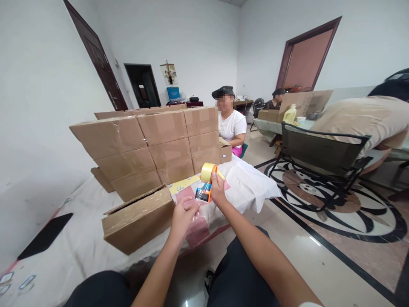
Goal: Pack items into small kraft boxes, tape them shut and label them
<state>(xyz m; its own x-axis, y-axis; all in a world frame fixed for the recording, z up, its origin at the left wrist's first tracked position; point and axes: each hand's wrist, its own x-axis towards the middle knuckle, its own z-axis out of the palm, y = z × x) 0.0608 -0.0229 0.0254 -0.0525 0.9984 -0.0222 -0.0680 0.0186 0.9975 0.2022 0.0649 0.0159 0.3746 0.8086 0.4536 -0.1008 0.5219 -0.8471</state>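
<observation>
My right hand (218, 190) is closed around an orange tape dispenser (206, 184) that carries a yellowish roll of tape. My left hand (182, 214) is pinched on the clear end of the tape pulled from the dispenser, just below and left of it. Both hands hover beside the right end of a cardboard box (138, 219) with a partly open top flap. That box lies on a table covered with a white cloth (76, 243).
A stack of sealed cardboard boxes (150, 145) stands behind the open one. A person in a white shirt (231, 125) sits beyond the stack, another person farther back. A black folding chair (319, 155) and a cushion (358, 117) are at the right.
</observation>
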